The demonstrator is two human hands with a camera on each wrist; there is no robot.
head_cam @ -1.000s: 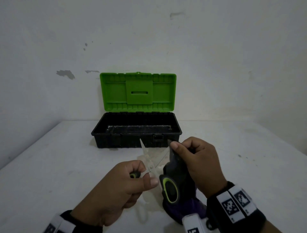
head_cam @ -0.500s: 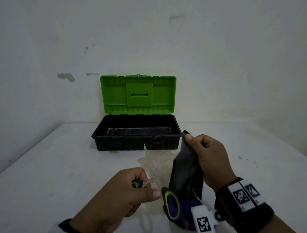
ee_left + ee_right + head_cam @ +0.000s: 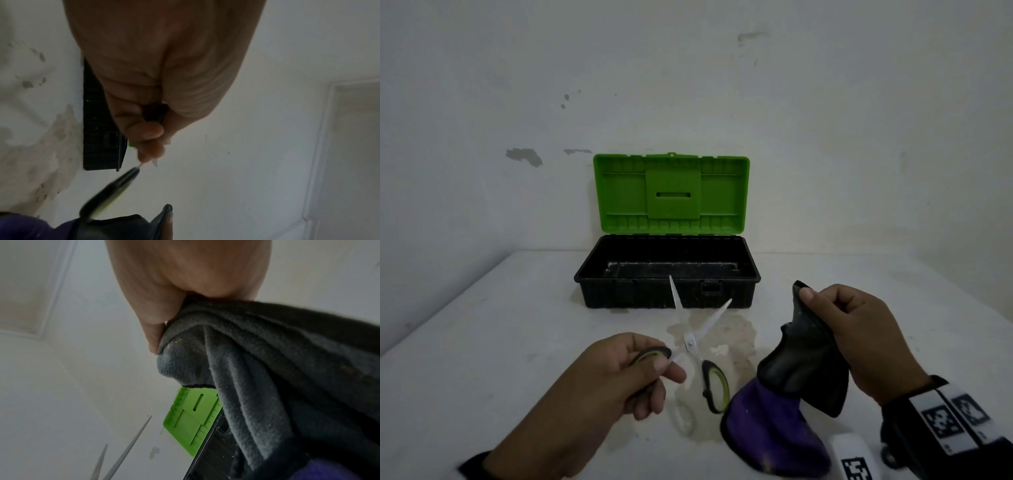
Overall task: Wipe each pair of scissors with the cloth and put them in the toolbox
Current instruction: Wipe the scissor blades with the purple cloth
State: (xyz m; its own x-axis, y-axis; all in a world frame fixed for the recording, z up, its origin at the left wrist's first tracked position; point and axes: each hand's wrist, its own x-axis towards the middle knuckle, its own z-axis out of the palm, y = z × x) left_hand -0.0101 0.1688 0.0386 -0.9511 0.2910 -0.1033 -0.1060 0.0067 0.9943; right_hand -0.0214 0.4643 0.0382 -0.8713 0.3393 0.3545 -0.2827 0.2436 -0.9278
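Observation:
My left hand [image 3: 654, 366] grips one black-and-green handle of a pair of scissors [image 3: 697, 337], held above the table with the blades spread in a V toward the toolbox [image 3: 667, 291]. The other handle [image 3: 715, 385] hangs free; in the left wrist view that handle [image 3: 111, 193] is blurred. My right hand [image 3: 846, 329] holds a dark grey and purple cloth [image 3: 801, 373] to the right of the scissors, apart from the blades. In the right wrist view the cloth [image 3: 267, 369] is bunched in the fingers and the blade tips [image 3: 131, 443] show below. The black toolbox stands open with its green lid [image 3: 671, 193] upright.
The white table [image 3: 482, 342] meets a white wall behind the toolbox. A pale stain [image 3: 726, 342] marks the table under the scissors. Something small and pale [image 3: 683, 419] lies on the table below the left hand; I cannot tell what it is.
The right hand has drawn the cloth off the blades and moved right. The scissors are now bare, blades spread, still held by the left hand.

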